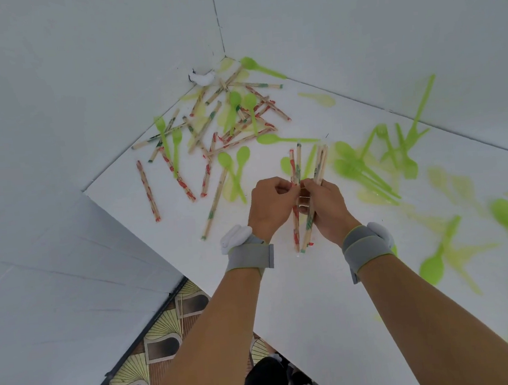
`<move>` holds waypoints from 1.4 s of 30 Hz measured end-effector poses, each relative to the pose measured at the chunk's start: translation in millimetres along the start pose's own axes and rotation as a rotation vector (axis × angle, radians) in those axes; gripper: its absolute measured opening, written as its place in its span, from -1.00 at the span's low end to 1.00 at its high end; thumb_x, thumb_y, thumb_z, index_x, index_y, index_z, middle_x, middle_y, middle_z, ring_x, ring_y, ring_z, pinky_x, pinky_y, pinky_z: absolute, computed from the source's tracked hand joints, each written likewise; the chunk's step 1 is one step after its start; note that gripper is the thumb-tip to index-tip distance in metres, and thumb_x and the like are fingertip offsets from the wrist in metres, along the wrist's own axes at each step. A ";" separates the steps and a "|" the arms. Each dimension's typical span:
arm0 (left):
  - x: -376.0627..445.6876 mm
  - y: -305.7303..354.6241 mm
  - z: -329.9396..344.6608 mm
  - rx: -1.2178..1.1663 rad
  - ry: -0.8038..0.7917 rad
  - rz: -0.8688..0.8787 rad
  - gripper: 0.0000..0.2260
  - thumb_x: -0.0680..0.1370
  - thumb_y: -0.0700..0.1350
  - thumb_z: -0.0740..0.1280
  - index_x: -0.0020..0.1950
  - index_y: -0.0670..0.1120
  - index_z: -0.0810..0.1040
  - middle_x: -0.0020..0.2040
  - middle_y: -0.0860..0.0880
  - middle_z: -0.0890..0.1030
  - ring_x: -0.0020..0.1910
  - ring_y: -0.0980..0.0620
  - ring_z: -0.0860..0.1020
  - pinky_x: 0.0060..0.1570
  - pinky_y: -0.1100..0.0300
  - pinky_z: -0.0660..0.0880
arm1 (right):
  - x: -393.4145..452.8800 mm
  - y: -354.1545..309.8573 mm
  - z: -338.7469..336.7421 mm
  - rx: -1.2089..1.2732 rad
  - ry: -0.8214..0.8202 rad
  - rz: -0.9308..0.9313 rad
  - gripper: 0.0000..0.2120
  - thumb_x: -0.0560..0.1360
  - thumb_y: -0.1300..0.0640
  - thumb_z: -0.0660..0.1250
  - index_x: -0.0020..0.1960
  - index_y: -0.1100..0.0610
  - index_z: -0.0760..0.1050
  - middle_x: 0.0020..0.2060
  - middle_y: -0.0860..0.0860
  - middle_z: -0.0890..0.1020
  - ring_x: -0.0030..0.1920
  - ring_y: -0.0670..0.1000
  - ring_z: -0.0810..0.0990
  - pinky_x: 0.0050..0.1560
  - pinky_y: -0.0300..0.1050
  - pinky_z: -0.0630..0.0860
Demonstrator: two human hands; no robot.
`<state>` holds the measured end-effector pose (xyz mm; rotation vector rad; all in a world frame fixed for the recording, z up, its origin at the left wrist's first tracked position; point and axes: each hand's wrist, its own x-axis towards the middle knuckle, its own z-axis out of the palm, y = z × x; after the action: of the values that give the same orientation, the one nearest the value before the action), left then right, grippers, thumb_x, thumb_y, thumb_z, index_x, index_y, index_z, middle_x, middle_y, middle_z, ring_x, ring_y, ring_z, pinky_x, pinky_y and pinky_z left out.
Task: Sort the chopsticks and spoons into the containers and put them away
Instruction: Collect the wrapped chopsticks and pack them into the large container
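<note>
Chopsticks (301, 200) stand as a small bundle between the two hands, upright over the white table (286, 297), their lower tips down near the surface; held that way, I would guess, so the ends can be evened before the bundle goes anywhere. Right hand (327, 207) is wrapped round most of the sticks, fingers curled on them; left hand (271, 206) pinches one or two at the bundle's left side, seemingly adding or straightening a stick; both wrists wear grey straps. Just behind the bundle lie a few green spoons (236, 175) crossed over one another, with one loose chopstick running slantwise beside them; further back, heaped into the corner where the walls meet, is the main tangle of chopsticks and spoons (234, 117), still mixed; off to the right more spoons lie scattered, some only blurred green shapes. No container shows anywhere in view, so I cannot say where the bundle is bound. Gathering one kind in the fist first looks sensible; the sorting seems barely begun, judging by the pile.
</note>
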<state>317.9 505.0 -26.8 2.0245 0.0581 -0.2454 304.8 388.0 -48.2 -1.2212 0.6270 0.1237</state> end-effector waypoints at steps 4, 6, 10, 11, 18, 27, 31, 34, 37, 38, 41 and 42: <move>-0.8 -4.5 11.5 0.005 -0.035 0.010 -0.88 0.54 -0.12 0.45 -0.05 -0.17 0.71 -0.19 -0.08 0.72 -0.27 0.11 0.63 -0.24 0.37 0.49 | 4.9 -2.7 2.8 0.121 0.011 0.069 -0.72 0.70 0.15 0.18 -0.03 0.27 0.58 -0.17 0.17 0.67 -0.16 0.14 0.66 -0.14 0.00 0.59; -1.9 -6.0 13.8 0.012 -0.004 0.046 -0.88 0.53 -0.15 0.46 -0.02 -0.18 0.73 -0.15 -0.08 0.73 -0.28 0.18 0.60 -0.23 0.48 0.44 | 8.4 -2.4 3.3 0.120 0.004 0.088 -0.70 0.71 0.14 0.17 -0.04 0.29 0.58 -0.14 0.21 0.65 -0.12 0.18 0.65 -0.05 0.06 0.58; -7.4 -6.4 14.1 -0.022 0.044 0.094 -0.87 0.55 -0.17 0.44 0.04 -0.14 0.75 -0.11 -0.10 0.74 -0.27 0.23 0.60 -0.17 0.39 0.48 | 6.7 -4.3 4.9 0.107 -0.036 0.114 -0.74 0.72 0.16 0.14 0.01 0.31 0.50 -0.14 0.21 0.59 -0.18 0.11 0.60 -0.13 -0.03 0.56; -7.6 -8.1 13.5 -0.016 0.048 0.105 -0.87 0.56 -0.17 0.43 0.05 -0.14 0.75 -0.15 -0.11 0.73 -0.23 0.13 0.61 -0.15 0.28 0.51 | 6.0 -4.7 7.0 0.104 -0.046 0.114 -0.76 0.72 0.17 0.14 0.04 0.31 0.49 -0.12 0.21 0.58 -0.18 0.10 0.59 -0.14 -0.05 0.56; -11.1 -9.5 -7.2 -0.009 0.123 0.073 -0.80 0.58 -0.13 0.30 -0.11 -0.11 0.71 -0.27 0.12 0.69 -0.27 0.17 0.63 -0.17 0.25 0.51 | 2.6 -11.2 23.0 0.018 -0.048 0.045 -0.89 0.69 0.21 0.13 0.05 0.22 0.39 -0.06 0.28 0.64 -0.09 0.25 0.67 -0.10 0.09 0.64; 22.7 -43.5 -76.5 0.321 0.358 -0.143 -0.84 0.61 -0.12 0.26 0.15 -0.07 0.56 0.10 -0.06 0.59 0.05 -0.10 0.58 -0.05 0.07 0.49 | 3.8 -13.2 61.0 -0.142 -0.057 0.012 -0.89 0.66 0.14 0.17 -0.05 0.11 0.38 -0.37 0.00 0.31 -0.55 -0.07 0.25 -0.53 -0.22 0.25; 35.7 -57.6 -95.9 0.523 0.208 -0.209 -0.76 0.63 -0.10 0.25 0.27 -0.14 0.50 0.21 -0.13 0.54 0.15 -0.14 0.55 -0.08 0.13 0.36 | 9.9 -10.8 82.8 -0.164 -0.072 0.015 -0.82 0.63 0.14 0.28 -0.13 0.07 0.35 -0.43 -0.03 0.31 -0.55 -0.08 0.20 -0.57 -0.24 0.16; 37.0 -64.5 -103.9 0.534 0.152 -0.241 -0.78 0.60 -0.11 0.29 0.20 -0.15 0.55 0.12 -0.11 0.58 0.02 -0.11 0.56 -0.13 0.14 0.37 | 15.9 -6.7 97.8 -0.160 -0.034 0.030 -0.79 0.60 0.14 0.35 -0.15 0.08 0.35 -0.51 -0.05 0.36 -0.57 -0.08 0.22 -0.58 -0.25 0.18; 42.9 -68.0 -106.8 0.502 0.146 -0.248 -0.85 0.52 -0.15 0.34 0.02 -0.16 0.64 -0.05 -0.10 0.64 -0.17 -0.08 0.56 -0.23 0.14 0.45 | 19.9 -2.6 106.5 -0.179 0.001 0.036 -0.81 0.55 0.19 0.38 -0.16 0.12 0.38 -0.51 -0.03 0.39 -0.58 -0.06 0.24 -0.58 -0.25 0.20; 46.2 -67.0 -108.2 0.481 0.156 -0.244 -0.86 0.49 -0.14 0.36 -0.02 -0.15 0.65 -0.09 -0.09 0.65 -0.21 -0.09 0.56 -0.25 0.14 0.48 | 21.0 -2.4 109.2 -0.183 0.007 0.035 -0.82 0.54 0.21 0.38 -0.16 0.13 0.39 -0.49 0.00 0.39 -0.57 -0.06 0.24 -0.58 -0.25 0.20; 56.5 -60.7 -114.1 0.365 0.202 -0.191 -0.88 0.47 -0.11 0.38 -0.05 -0.12 0.63 -0.12 -0.04 0.64 -0.18 -0.06 0.57 -0.21 0.14 0.49 | 25.4 -2.1 117.8 -0.172 0.032 0.030 -0.83 0.53 0.27 0.38 -0.16 0.17 0.41 -0.47 0.02 0.38 -0.57 -0.05 0.24 -0.57 -0.24 0.20; 60.5 -58.2 -116.5 0.331 0.204 -0.152 -0.89 0.47 -0.10 0.38 -0.05 -0.10 0.62 -0.12 -0.02 0.64 -0.16 -0.04 0.57 -0.20 0.16 0.47 | 27.2 -2.6 121.1 -0.162 0.038 0.025 -0.85 0.53 0.29 0.38 -0.14 0.19 0.42 -0.48 0.01 0.37 -0.57 -0.05 0.23 -0.57 -0.24 0.19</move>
<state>385.7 630.9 -39.9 2.3731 0.3188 -0.1503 374.6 489.9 -35.9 -1.3751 0.6756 0.1759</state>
